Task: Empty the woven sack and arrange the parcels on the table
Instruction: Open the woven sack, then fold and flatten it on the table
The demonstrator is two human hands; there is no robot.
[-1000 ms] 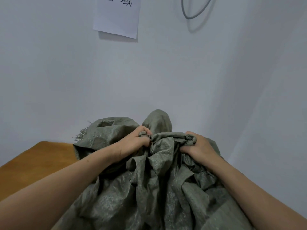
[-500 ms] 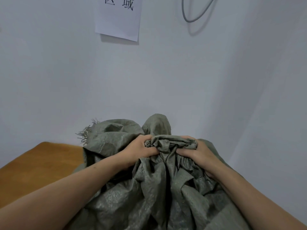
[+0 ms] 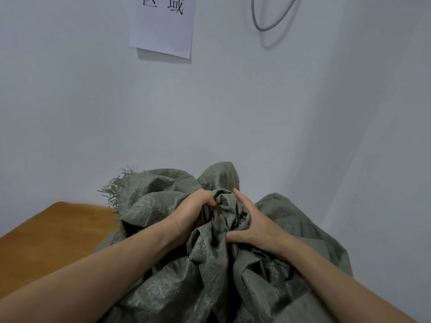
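1. Head view, task object. One woven sack point(image 3: 163, 199), grey-green and heavily creased, fills the lower centre of the frame. It lies to the right of the visible part of the one wooden table point(image 3: 58, 229) and overlaps its edge. Its base is out of frame.
2. Head view, left hand point(image 3: 193, 215). The fingers are curled tight round a bunch of sack fabric at the top of the gathered folds. This is a firm grip.
3. Head view, right hand point(image 3: 254, 227). The index finger lies straight along the fabric, the thumb presses in from below, and the other fingers are tucked into the folds. It holds a fold, apparently more loosely.
4. Key relation. The gathered fabric lies directly between the two hands, which are almost touching. The sack's long axis runs from this bunch down toward the person. A frayed edge point(image 3: 114, 190) sticks out on the left, nearer the left hand. Judgement: the opening must be found and spread before anything can come out.
5. Count. Sacks: one. Hands: two. Parcels visible: none; any contents are hidden inside.
6. Background. One paper sheet point(image 3: 163, 26) and one looped cable point(image 3: 268, 24) are on the wall.
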